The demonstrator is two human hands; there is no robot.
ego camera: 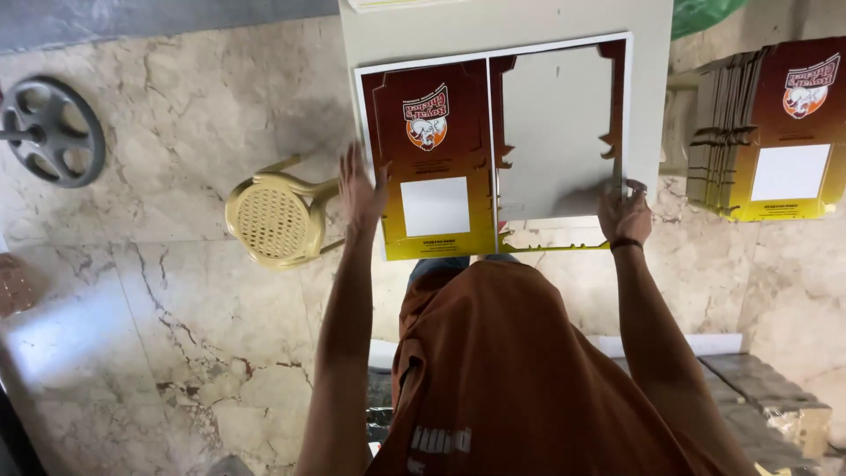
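Note:
A printed cardboard sheet (441, 150), dark red fading to yellow with a round emblem and a white square, lies on a grey table (652, 88). Its right half is a punched-out frame (617, 123) with an empty window showing the table. My left hand (359, 189) presses flat against the sheet's left edge, fingers spread. At the sheet's lower right corner, my right hand (624, 214) pinches the frame's edge. My orange shirt fills the lower middle of the view.
A stack of the same printed cartons (767, 132) stands on the right. A yellow plastic stool (273, 216) sits on the marble floor at the left, and a grey metal wheel (48, 130) is farther left. Flat packets (767, 405) lie at the lower right.

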